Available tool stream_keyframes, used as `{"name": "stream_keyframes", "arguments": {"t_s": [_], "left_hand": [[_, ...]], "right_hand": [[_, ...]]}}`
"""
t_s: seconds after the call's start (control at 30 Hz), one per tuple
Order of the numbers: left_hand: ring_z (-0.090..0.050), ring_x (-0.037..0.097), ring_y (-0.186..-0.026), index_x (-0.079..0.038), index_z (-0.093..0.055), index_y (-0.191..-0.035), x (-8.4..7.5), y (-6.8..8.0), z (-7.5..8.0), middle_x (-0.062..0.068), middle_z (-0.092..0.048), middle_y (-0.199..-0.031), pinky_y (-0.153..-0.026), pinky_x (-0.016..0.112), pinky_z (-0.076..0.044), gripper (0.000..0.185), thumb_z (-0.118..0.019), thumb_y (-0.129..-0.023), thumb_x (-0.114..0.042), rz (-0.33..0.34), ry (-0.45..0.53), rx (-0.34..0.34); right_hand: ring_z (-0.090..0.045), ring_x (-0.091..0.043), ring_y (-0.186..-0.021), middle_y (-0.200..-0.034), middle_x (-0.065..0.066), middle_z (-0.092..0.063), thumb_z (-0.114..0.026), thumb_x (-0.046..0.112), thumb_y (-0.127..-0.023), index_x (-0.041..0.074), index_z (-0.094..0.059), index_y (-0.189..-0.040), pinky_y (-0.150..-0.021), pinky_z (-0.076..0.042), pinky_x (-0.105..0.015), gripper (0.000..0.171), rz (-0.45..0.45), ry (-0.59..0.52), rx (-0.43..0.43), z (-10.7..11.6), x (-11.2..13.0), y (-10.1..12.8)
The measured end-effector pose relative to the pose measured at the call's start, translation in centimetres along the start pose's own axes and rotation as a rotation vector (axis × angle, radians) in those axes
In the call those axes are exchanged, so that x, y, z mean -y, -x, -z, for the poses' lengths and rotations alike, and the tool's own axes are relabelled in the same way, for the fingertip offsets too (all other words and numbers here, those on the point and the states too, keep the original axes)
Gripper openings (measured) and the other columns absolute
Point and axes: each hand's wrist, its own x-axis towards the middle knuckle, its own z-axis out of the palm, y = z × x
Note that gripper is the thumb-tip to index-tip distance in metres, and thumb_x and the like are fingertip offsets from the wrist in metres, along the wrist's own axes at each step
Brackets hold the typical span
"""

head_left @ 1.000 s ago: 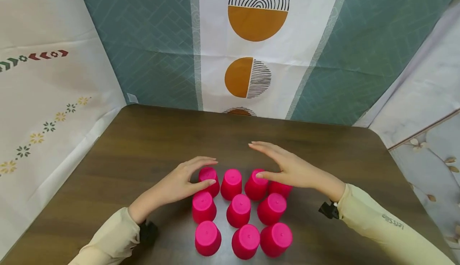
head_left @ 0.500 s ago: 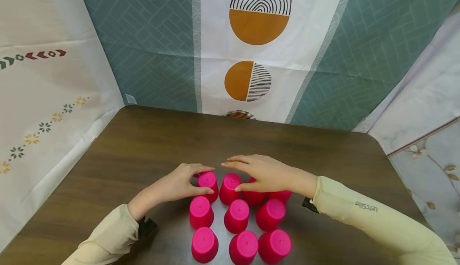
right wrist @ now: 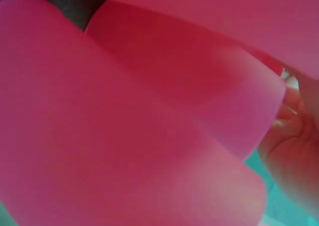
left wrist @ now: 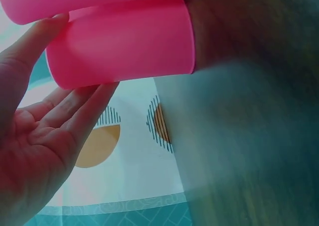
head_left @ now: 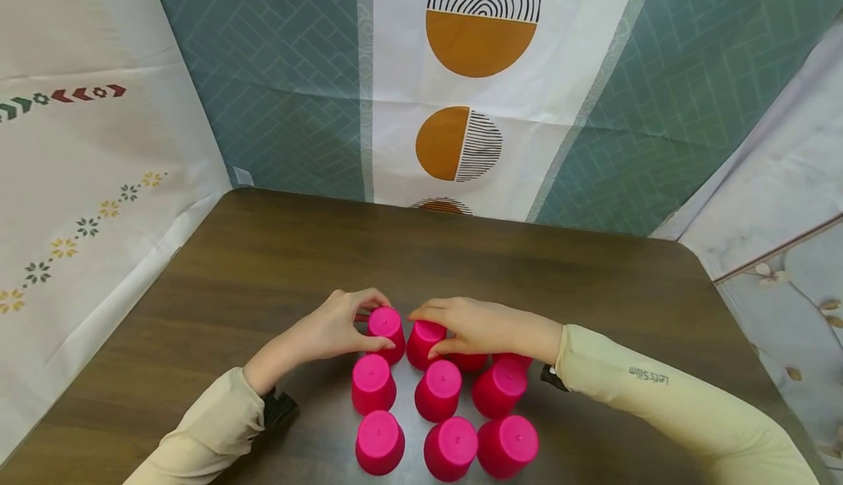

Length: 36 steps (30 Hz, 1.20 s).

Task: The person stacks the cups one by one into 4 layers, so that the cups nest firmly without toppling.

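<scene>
Pink cups now in both hands' grip

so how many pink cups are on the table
10 in view: back row of four, at and, the last two mostly hidden by the right hand; middle three; front three.

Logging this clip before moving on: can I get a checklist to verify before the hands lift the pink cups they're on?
1. Left hand grips far-left cup: ok.
2. Right hand grips next cup in the far row: ok.
3. Cups all upside down on table: ok for those visible.
4. Far-right cups, under the right hand, clear of it: cannot tell.
5. Middle row cups apart from the held ones: not ok, closely packed.
</scene>
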Motion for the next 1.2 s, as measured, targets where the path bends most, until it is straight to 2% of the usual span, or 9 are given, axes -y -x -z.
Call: {"name": "stream_keyframes", "arguments": {"t_s": [0.13,0.27,0.43,0.53,0.63,0.8,1.2], "left_hand": [[-0.063,0.017,-0.092,-0.015,-0.059,-0.106,0.0,0.2,0.4,-0.004,-0.066,-0.097,-0.071,0.033,-0.056,0.044,-0.080,-0.072,-0.031,-0.012,-0.013,-0.029],[-0.064,0.015,-0.089,-0.012,-0.061,-0.109,-0.1,0.2,1.2,-0.003,-0.066,-0.097,-0.075,0.036,-0.056,0.045,-0.081,-0.072,-0.028,-0.029,-0.026,-0.104],[-0.064,0.017,-0.089,-0.009,-0.063,-0.111,0.1,-0.8,1.9,0.001,-0.066,-0.101,-0.080,0.040,-0.054,0.047,-0.082,-0.071,-0.025,-0.036,0.003,-0.185],[-0.065,0.020,-0.089,-0.010,-0.064,-0.109,0.3,-1.8,2.2,0.001,-0.066,-0.100,-0.078,0.037,-0.055,0.046,-0.083,-0.070,-0.026,-0.024,0.028,-0.200],[-0.066,0.021,-0.090,-0.011,-0.064,-0.108,0.7,-2.9,2.5,0.002,-0.067,-0.098,-0.075,0.033,-0.056,0.044,-0.082,-0.070,-0.025,0.019,0.078,-0.205],[-0.066,0.022,-0.092,-0.008,-0.063,-0.110,1.7,-4.7,2.6,0.005,-0.068,-0.100,-0.078,0.031,-0.055,0.044,-0.080,-0.073,-0.024,0.069,0.132,-0.192],[-0.065,0.023,-0.090,-0.006,-0.064,-0.113,2.8,-7.8,2.6,0.010,-0.069,-0.100,-0.071,0.031,-0.054,0.044,-0.078,-0.075,-0.024,0.129,0.055,-0.238]], "right_hand": [[-0.059,-0.019,-0.108,-0.122,-0.007,-0.059,-0.075,0.029,-0.078,0.010,-0.053,-0.128,-0.085,-0.051,-0.024,0.058,0.008,-0.013,-0.023,-0.1,0.0,-0.4],[-0.060,-0.016,-0.105,-0.120,-0.005,-0.060,-0.076,0.028,-0.078,0.009,-0.051,-0.126,-0.085,-0.050,-0.022,0.057,0.005,-0.044,-0.028,-0.3,0.1,-0.8],[-0.061,-0.013,-0.099,-0.115,-0.002,-0.060,-0.077,0.026,-0.077,0.011,-0.050,-0.123,-0.083,-0.051,-0.021,0.056,-0.011,-0.063,-0.033,0.0,0.1,-0.9],[-0.061,-0.013,-0.099,-0.114,-0.002,-0.060,-0.078,0.026,-0.076,0.012,-0.049,-0.122,-0.082,-0.051,-0.021,0.056,-0.034,-0.077,-0.035,0.1,0.0,-0.7],[-0.060,-0.014,-0.100,-0.115,-0.002,-0.060,-0.078,0.026,-0.075,0.012,-0.050,-0.122,-0.082,-0.051,-0.022,0.056,-0.042,-0.084,-0.040,0.1,0.0,-0.6],[-0.060,-0.013,-0.100,-0.114,-0.002,-0.060,-0.078,0.027,-0.075,0.012,-0.051,-0.121,-0.083,-0.051,-0.023,0.054,-0.044,-0.071,-0.040,0.0,0.0,-0.5],[-0.062,-0.014,-0.097,-0.110,-0.003,-0.063,-0.079,0.025,-0.074,0.010,-0.055,-0.114,-0.078,-0.052,-0.020,0.050,-0.013,-0.072,-0.041,0.2,0.1,-0.4]]}}
